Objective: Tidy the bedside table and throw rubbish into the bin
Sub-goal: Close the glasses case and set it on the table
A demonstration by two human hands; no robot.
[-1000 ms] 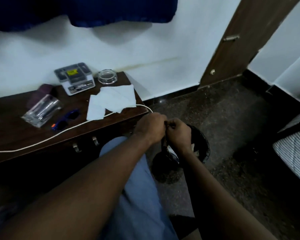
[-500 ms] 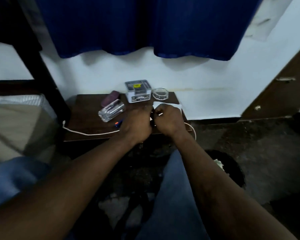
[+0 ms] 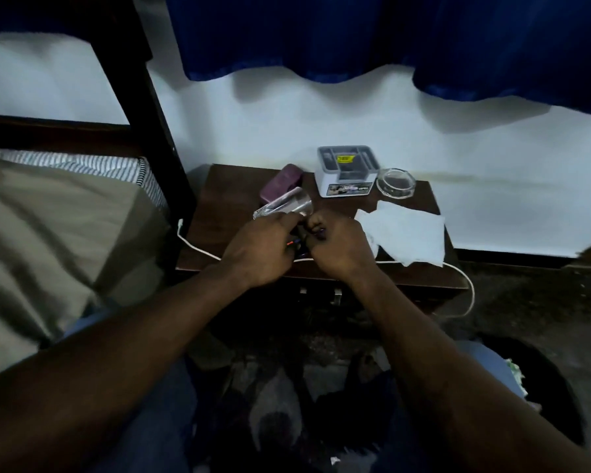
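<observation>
Both hands meet over the front of the dark wooden bedside table (image 3: 420,278). My left hand (image 3: 263,247) and my right hand (image 3: 336,249) have curled fingers closed on the blue sunglasses (image 3: 296,244), of which only an orange tip and dark blue bits show. A clear glass tumbler (image 3: 284,207) lies on its side just behind my left hand, touching it. White tissues (image 3: 406,233) lie spread to the right of my right hand. The black bin (image 3: 550,387) stands on the floor at the lower right.
At the table's back stand a purple case (image 3: 280,184), a grey organiser box (image 3: 347,172) and a glass ashtray (image 3: 395,183). A white cable (image 3: 466,285) runs along the front edge and hangs off the right. A bed (image 3: 48,233) is on the left.
My view swung from the bin to the table. Both hands moved from above the bin to the table's front and closed on the sunglasses.
</observation>
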